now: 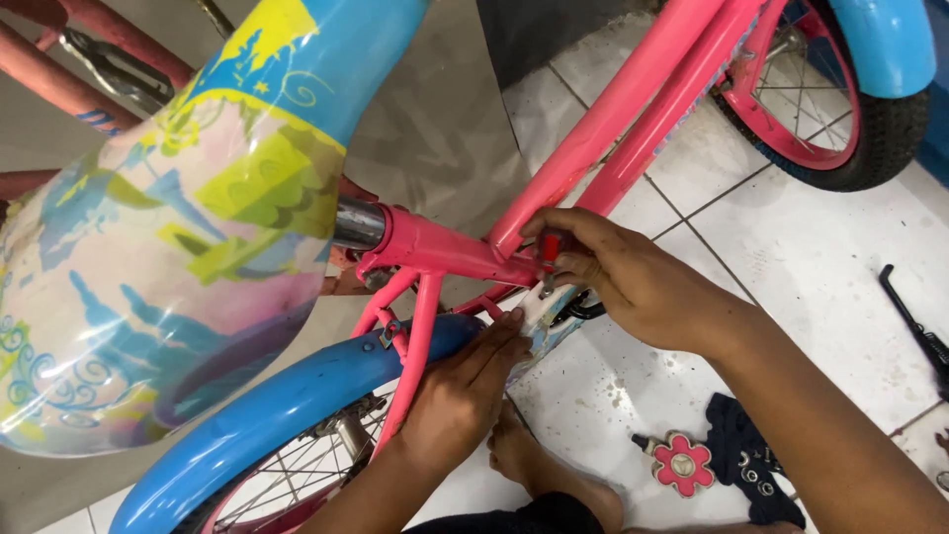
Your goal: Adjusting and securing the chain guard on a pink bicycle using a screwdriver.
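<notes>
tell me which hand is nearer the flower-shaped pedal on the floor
Right. The right hand works at the frame above the pedal; the left hand is farther off, by the blue fender.

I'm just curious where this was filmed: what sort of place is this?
Probably a bicycle repair spot, in a shop or a home; I can't tell which. A child's pink bicycle frame stands on a white tiled floor, both hands work at it, and a black tool and a pink flower-shaped part lie loose.

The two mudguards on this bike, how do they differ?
The rear mudguard runs long across the near wheel, showing most of its arc; the front mudguard is far off, cut by the picture's edge. The left hand touches the rear one; nothing touches the front. Both are blue.
</notes>
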